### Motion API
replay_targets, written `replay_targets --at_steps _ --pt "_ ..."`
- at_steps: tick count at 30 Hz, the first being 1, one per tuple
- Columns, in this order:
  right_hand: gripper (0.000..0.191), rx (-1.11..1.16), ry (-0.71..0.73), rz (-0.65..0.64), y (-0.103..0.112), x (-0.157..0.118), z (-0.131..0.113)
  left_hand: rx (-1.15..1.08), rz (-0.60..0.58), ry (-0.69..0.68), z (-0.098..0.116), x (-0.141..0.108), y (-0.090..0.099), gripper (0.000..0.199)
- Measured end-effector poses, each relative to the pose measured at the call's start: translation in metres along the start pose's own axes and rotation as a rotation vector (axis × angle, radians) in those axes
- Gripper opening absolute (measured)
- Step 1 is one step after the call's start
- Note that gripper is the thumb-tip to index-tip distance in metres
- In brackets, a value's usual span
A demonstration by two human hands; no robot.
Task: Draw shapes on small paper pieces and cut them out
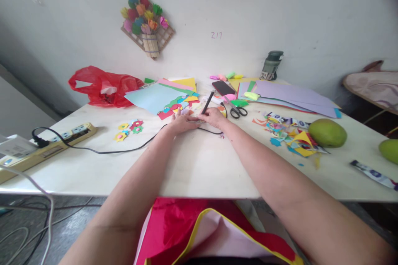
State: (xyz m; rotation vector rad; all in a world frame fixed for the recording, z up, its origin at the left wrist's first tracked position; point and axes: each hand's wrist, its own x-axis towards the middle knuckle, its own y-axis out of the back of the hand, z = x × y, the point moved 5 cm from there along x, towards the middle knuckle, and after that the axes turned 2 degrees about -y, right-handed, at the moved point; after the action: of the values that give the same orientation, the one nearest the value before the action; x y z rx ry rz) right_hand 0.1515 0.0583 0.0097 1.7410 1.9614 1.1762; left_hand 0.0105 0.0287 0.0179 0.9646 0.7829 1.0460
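My right hand (212, 116) is closed around a slim black pen (207, 102), which tilts up from the fingers over the table. Its tip and whatever lies under it are hidden. My left hand (183, 122) lies low on the table with its fingers spread, the thumb side close to the right hand. Just beyond both hands is a heap of coloured paper cut-outs (177, 105). To the left, several small paper flowers (136, 126) in yellow, red and green rest together. Black-handled scissors (238, 112) and a white tool (214, 99) with a black cord lie beyond the right hand.
A power strip (74, 132) feeds a black cord (105, 152) across the table. Behind are a red plastic bag (102, 85), coloured sheets (280, 95), a phone (223, 87) and a bottle (271, 66). Paper scraps (289, 134), a green mango (328, 132) and a tube (373, 174) lie right.
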Motion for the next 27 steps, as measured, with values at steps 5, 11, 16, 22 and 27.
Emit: replay_targets --at_steps 5,11,16,22,27 --pt "0.024 -0.007 0.004 0.005 0.0004 0.0 -0.0004 0.006 0.022 -0.001 0.0003 0.0002 0.0009 0.053" --pt "0.025 -0.024 0.0 0.001 0.0004 0.0002 -0.0004 0.024 0.026 0.007 0.0019 -0.0012 0.0019 0.052" --pt "0.024 -0.008 -0.001 -0.003 0.0 0.0004 -0.0001 0.025 0.011 0.015 0.0024 -0.0024 0.0018 0.054" --pt "0.024 -0.026 0.01 -0.003 0.0012 0.0002 -0.0015 0.038 0.011 0.011 -0.0003 0.0004 0.0005 0.056" --pt "0.023 -0.017 0.0 -0.006 0.002 -0.0003 -0.0017 0.035 0.003 0.014 -0.0017 0.0013 -0.0003 0.058"
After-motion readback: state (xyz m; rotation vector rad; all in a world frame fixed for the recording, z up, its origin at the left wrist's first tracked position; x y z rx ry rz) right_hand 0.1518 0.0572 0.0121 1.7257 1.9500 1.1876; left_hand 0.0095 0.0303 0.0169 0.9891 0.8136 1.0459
